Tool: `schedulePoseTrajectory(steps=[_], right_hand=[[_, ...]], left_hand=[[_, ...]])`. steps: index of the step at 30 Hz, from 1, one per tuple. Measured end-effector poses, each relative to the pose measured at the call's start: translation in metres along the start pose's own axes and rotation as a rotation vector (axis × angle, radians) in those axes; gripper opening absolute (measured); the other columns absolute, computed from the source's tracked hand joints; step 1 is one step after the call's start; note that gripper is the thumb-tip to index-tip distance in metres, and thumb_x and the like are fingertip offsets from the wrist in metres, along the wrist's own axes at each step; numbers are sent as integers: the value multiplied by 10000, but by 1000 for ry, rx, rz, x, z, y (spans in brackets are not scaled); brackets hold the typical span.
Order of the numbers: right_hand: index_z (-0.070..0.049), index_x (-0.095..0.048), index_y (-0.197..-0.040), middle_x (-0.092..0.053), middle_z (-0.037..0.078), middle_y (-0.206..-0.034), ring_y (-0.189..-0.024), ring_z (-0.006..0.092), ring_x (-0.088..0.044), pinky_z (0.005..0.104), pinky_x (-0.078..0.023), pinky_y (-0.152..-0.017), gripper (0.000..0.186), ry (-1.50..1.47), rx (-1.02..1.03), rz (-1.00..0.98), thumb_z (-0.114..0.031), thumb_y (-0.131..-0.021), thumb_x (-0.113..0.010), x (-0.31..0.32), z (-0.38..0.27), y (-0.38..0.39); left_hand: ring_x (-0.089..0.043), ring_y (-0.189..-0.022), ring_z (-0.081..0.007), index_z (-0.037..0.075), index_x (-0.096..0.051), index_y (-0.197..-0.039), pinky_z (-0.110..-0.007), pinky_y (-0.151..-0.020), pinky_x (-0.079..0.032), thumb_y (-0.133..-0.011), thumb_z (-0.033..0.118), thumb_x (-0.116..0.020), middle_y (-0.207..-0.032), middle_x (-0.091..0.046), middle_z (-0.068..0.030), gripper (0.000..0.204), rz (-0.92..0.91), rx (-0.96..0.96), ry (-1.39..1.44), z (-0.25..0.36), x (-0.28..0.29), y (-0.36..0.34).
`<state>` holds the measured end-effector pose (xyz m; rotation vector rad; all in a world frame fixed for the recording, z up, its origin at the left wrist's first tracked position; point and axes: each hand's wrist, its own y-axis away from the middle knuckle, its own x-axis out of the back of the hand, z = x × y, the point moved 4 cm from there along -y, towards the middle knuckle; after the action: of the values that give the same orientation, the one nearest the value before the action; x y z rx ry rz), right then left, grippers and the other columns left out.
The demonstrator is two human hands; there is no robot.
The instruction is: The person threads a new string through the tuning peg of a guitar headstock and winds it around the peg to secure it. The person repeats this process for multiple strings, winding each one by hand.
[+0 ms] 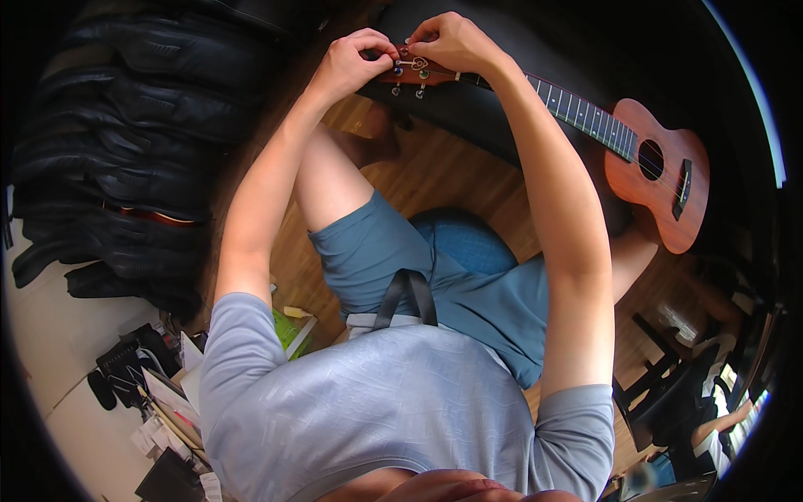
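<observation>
A brown wooden ukulele (667, 194) lies slanting across a black surface (481, 124), its body to the right and its headstock (410, 74) at the top centre. Two shiny tuning pegs (421, 93) stick out along the near edge of the headstock. My left hand (355, 60) is at the headstock's tip, thumb and forefinger pinched together; whatever lies between them is too small to make out. From the far side, my right hand (456, 43) reaches over the headstock. Its curled fingers close around a tuning peg on the far edge, which they partly cover.
Several black padded bags (125, 125) are stacked at the left. Below them are papers and boxes (171, 402). My knees are under the black surface's near edge, by a round blue seat (464, 238). At lower right stands a dark chair (661, 393), with another person's arm (721, 422) beyond.
</observation>
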<state>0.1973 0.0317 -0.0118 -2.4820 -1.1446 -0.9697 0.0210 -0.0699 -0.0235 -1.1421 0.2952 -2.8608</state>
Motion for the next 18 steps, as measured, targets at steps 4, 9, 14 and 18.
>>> schedulePoseTrajectory(steps=[4, 9, 14, 18], right_hand=[[-79, -813, -1048, -778, 149, -936, -881, 256, -748, 357, -581, -821, 365, -1, -19, 3, -353, -819, -734, 2, 0, 1], [-78, -820, -1000, -775, 186, -960, -939, 305, -755, 384, -590, -883, 376, -2, -55, 55, -354, -765, -720, 2, 5, -1], [7, -787, -907, -763, 207, -844, -759, 290, -767, 404, -613, -750, 244, -188, -34, 108, -207, -836, -695, 16, -19, 17], [7, -792, -923, -761, 215, -846, -779, 305, -770, 401, -614, -763, 303, -316, -71, 71, -261, -819, -695, 19, -19, 23]], left_hand=[[-710, -936, -168, 50, -781, -976, -275, -833, -540, -870, 116, -730, -1046, -741, -41, 135, -18, -60, -97, 22, 6, 6], [-738, -980, -244, 49, -782, -1029, -334, -923, -560, -882, 93, -711, -1037, -764, -88, 169, -81, -37, -207, 44, 9, 6], [-738, -988, -259, 40, -776, -1071, -343, -923, -559, -907, 97, -689, -1035, -771, -111, 194, -135, 3, -266, 52, 11, 2], [-745, -994, -253, 38, -766, -1108, -342, -914, -562, -927, 110, -673, -1036, -778, -123, 216, -206, 147, -289, 70, 9, -4]])
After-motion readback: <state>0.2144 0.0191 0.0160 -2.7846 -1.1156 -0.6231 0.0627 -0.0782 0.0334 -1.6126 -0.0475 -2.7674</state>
